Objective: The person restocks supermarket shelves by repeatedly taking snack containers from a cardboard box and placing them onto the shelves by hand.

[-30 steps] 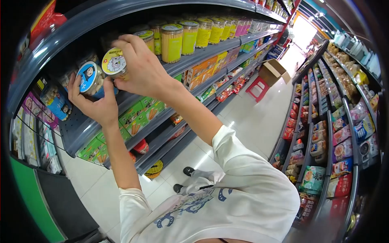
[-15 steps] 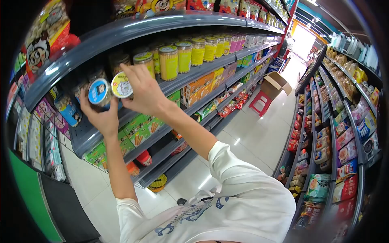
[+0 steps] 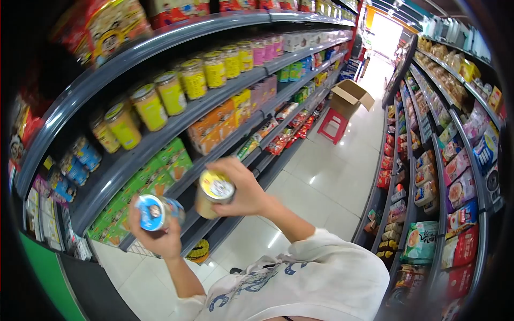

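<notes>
My left hand (image 3: 160, 238) is closed around a jar with a blue lid (image 3: 151, 213), tilted so its top faces me. To the right of it, my right hand (image 3: 241, 187) grips a jar with a yellow and white lid (image 3: 217, 185). Both jars are off the shelf, apart from each other, in front of the lower shelves. Behind them, yellow-labelled jars (image 3: 149, 107) line the shelf, and several blue jars (image 3: 87, 153) stand at its left end. What is inside the held jars is hard to make out.
Green boxes (image 3: 155, 174) and orange boxes (image 3: 211, 128) fill the shelf below the jars. An open cardboard box (image 3: 345, 101) sits on a red stool (image 3: 333, 126) in the aisle. Another shelf of packaged food (image 3: 423, 200) runs along the right.
Both hands have moved down and away from the shelf, each carrying its jar, and the two jars are farther apart. The camera view has shifted, showing more of the shelf's left end.
</notes>
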Demonstrator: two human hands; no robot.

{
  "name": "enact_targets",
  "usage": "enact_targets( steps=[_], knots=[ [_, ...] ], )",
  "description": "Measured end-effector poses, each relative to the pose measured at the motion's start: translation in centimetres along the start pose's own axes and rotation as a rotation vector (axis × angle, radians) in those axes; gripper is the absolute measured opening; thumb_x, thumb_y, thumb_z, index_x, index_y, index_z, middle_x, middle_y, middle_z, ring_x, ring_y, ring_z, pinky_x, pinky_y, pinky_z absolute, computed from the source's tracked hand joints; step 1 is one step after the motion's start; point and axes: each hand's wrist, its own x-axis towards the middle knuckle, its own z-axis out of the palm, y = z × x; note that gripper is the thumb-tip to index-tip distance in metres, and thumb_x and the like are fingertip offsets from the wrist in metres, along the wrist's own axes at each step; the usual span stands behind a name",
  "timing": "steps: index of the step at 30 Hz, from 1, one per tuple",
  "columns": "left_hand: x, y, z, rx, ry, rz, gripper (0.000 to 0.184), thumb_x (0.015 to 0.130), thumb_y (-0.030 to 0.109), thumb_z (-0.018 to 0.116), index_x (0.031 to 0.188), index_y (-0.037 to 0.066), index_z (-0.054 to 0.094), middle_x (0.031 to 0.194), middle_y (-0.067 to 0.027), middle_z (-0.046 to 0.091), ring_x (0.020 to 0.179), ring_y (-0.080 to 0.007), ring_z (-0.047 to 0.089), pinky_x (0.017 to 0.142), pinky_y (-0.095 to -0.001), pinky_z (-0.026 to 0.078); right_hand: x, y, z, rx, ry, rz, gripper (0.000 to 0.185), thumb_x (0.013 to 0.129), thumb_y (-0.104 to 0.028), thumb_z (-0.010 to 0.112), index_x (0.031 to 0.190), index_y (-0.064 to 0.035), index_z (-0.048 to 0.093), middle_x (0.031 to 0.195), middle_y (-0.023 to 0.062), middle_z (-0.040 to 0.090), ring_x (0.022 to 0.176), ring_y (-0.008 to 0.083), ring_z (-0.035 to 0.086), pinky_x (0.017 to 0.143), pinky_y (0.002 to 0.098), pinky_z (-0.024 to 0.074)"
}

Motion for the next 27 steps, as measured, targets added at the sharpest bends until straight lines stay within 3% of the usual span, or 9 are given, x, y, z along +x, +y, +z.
enact_targets(
  steps=[2, 6, 8, 12, 16, 20, 24, 27],
  knots=[
    [-6.2, -0.8, 1.9, -0.075, -0.128, -0.262, 0.069, 0.065, 0.004, 0.073, 0.128, 0.004, 0.045, 0.133, -0.0175, 0.045, 0.122, -0.031, 0.045, 0.103, -0.0424, 0.036, -8.0, 4.9, -2.6, -0.056, -0.085, 0.313, 0.069, 0.057, -0.02, 0.076, 0.12, -0.0013, 0.053, 0.108, 0.016, 0.056, 0.104, 0.031, 0.054, 0.092, 0.0377, 0.0445],
    [-18.6, -2.2, 5.9, 0.19, -0.334, -0.606, 0.069, 0.061, 0.0, 0.073, 0.125, 0.001, 0.048, 0.125, -0.0158, 0.048, 0.119, -0.0303, 0.047, 0.102, -0.0393, 0.037, -26.9, 13.0, -10.4, -0.452, -0.273, 0.867, 0.07, 0.059, -0.028, 0.076, 0.12, -0.001, 0.055, 0.11, 0.0175, 0.056, 0.108, 0.0322, 0.053, 0.094, 0.0384, 0.045],
    [-25.5, -3.8, 7.6, 0.305, -0.441, -0.694, 0.068, 0.06, 0.002, 0.075, 0.122, 0.001, 0.048, 0.119, -0.0159, 0.049, 0.114, -0.0327, 0.049, 0.099, -0.0397, 0.039, -36.7, 15.1, -15.0, -0.658, -0.354, 0.979, 0.071, 0.056, -0.031, 0.078, 0.117, -0.002, 0.058, 0.109, 0.0174, 0.057, 0.107, 0.0331, 0.054, 0.093, 0.0389, 0.0463],
    [-35.2, -5.7, 10.2, 0.458, -0.745, -0.763, 0.07, 0.057, 0.006, 0.075, 0.122, 0.0, 0.049, 0.116, -0.0168, 0.049, 0.109, -0.0344, 0.052, 0.096, -0.0391, 0.042, -50.2, 14.4, -24.1, -0.705, -0.325, 1.387, 0.067, 0.052, -0.034, 0.08, 0.109, -0.0029, 0.065, 0.105, 0.0171, 0.059, 0.102, 0.0331, 0.058, 0.09, 0.0395, 0.0485],
    [-38.3, -7.4, 11.9, 0.611, -0.935, -0.804, 0.073, 0.057, 0.011, 0.077, 0.123, 0.0, 0.048, 0.119, -0.0173, 0.048, 0.112, -0.0369, 0.048, 0.097, -0.0415, 0.041, -57.2, 11.8, -30.5, -0.733, -0.245, 1.611, 0.063, 0.053, -0.034, 0.08, 0.105, -0.0025, 0.066, 0.106, 0.0182, 0.062, 0.101, 0.0323, 0.06, 0.089, 0.0387, 0.0491],
    [-40.3, -9.9, 13.1, 0.795, -1.126, -0.868, 0.078, 0.055, 0.016, 0.079, 0.124, 0.0, 0.049, 0.122, -0.0196, 0.047, 0.116, -0.036, 0.047, 0.099, -0.0396, 0.041, -58.6, 11.7, -32.2, -0.692, -0.127, 1.807, 0.06, 0.052, -0.035, 0.08, 0.101, -0.0021, 0.068, 0.104, 0.0189, 0.065, 0.099, 0.0321, 0.062, 0.088, 0.0389, 0.0501],
    [-42.4, -12.1, 16.1, 0.952, -1.366, -1.007, 0.077, 0.055, 0.023, 0.081, 0.122, -0.002, 0.051, 0.124, -0.0212, 0.045, 0.113, -0.0362, 0.051, 0.099, -0.0385, 0.043, -60.1, 16.5, -32.2, -0.494, -0.021, 1.98, 0.06, 0.051, -0.039, 0.08, 0.098, -0.0017, 0.07, 0.096, 0.0195, 0.069, 0.091, 0.0309, 0.067, 0.082, 0.0372, 0.0529],
    [-43.4, -14.0, 20.8, 1.015, -1.43, -1.075, 0.077, 0.055, 0.025, 0.083, 0.122, 0.0, 0.052, 0.124, -0.0208, 0.045, 0.108, -0.0371, 0.055, 0.096, -0.0398, 0.046, -60.2, 19.8, -32.5, -0.473, 0.267, 1.95, 0.062, 0.051, -0.041, 0.081, 0.099, -0.0031, 0.071, 0.092, 0.0171, 0.07, 0.088, 0.0284, 0.068, 0.081, 0.0365, 0.0536]
  ],
)
